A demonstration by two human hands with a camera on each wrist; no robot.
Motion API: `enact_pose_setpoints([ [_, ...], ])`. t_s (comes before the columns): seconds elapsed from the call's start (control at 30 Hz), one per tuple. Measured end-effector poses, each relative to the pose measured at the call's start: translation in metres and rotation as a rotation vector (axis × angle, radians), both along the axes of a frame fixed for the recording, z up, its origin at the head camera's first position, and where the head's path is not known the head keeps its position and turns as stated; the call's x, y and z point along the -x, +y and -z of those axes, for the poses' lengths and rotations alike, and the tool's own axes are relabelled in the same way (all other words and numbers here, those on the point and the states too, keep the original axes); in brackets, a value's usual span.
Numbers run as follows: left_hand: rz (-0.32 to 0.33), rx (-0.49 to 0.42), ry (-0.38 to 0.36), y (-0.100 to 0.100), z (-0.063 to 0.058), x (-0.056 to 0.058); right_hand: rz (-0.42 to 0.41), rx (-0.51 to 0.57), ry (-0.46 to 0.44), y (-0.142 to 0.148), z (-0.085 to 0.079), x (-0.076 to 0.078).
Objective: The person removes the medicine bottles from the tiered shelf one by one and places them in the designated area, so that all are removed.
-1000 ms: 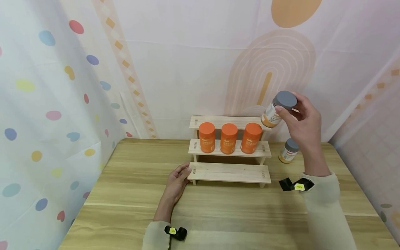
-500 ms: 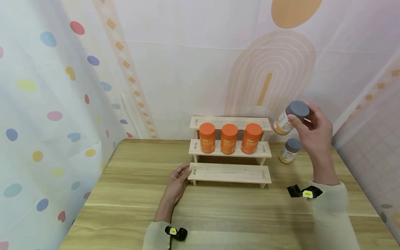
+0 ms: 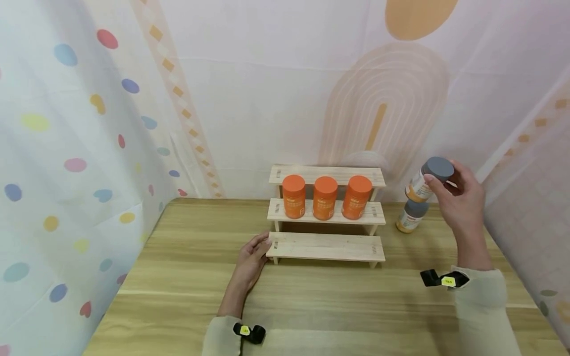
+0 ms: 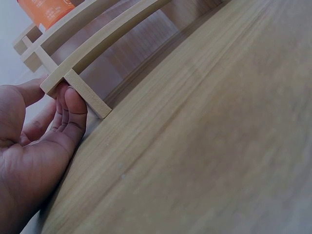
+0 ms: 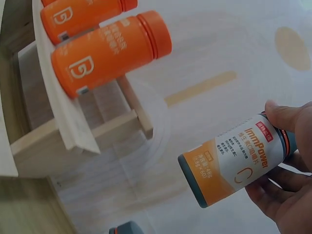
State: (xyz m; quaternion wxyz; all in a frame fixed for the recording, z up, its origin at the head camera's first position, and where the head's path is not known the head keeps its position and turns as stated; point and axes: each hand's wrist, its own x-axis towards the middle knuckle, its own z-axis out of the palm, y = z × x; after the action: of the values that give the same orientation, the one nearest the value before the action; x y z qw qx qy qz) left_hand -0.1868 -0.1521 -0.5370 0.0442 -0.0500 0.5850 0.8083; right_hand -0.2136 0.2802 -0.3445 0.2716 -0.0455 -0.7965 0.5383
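My right hand [image 3: 463, 202] holds a vitamin bottle [image 5: 234, 161] with a grey cap and a white and orange label, gripped near its cap. It is tilted in the air at the right of the three-step wooden rack [image 3: 325, 247]. A second grey-capped bottle [image 3: 409, 220] stands on the table just below and overlaps it in the head view. At the rack's left end my left hand [image 3: 250, 262] pinches the lowest step's corner, fingers [image 4: 73, 105] curled under the board beside its leg. Several orange bottles, among them a middle one [image 3: 325, 198], stand upright on the middle step.
The rack stands on a wood-grain table [image 3: 200, 287], close to a patterned curtain [image 3: 267, 99] behind it. Another curtain [image 3: 58, 198] with coloured dots hangs along the left side. A black strap [image 3: 445, 279] sits at the right sleeve.
My right hand has carried the grey-capped bottle right and down, from over the rack's top step to above the standing bottle. My left hand keeps its hold on the rack.
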Motion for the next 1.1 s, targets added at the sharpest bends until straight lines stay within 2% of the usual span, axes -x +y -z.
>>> enact_pose_setpoints([
  [0.27,-0.004,-0.016,-0.019,0.001,0.002,0.001,0.071,-0.027,-0.041,0.017,0.015,-0.001],
  [0.63,-0.01,-0.019,-0.035,0.001,-0.001,0.0,0.117,-0.067,-0.096,0.04,0.03,-0.002],
  [0.9,-0.009,-0.017,-0.03,0.0,0.0,0.0,0.133,-0.124,-0.215,0.056,0.042,-0.005],
  [1.1,-0.006,-0.02,-0.027,0.001,-0.001,0.0,0.123,-0.153,-0.257,0.065,0.052,-0.005],
])
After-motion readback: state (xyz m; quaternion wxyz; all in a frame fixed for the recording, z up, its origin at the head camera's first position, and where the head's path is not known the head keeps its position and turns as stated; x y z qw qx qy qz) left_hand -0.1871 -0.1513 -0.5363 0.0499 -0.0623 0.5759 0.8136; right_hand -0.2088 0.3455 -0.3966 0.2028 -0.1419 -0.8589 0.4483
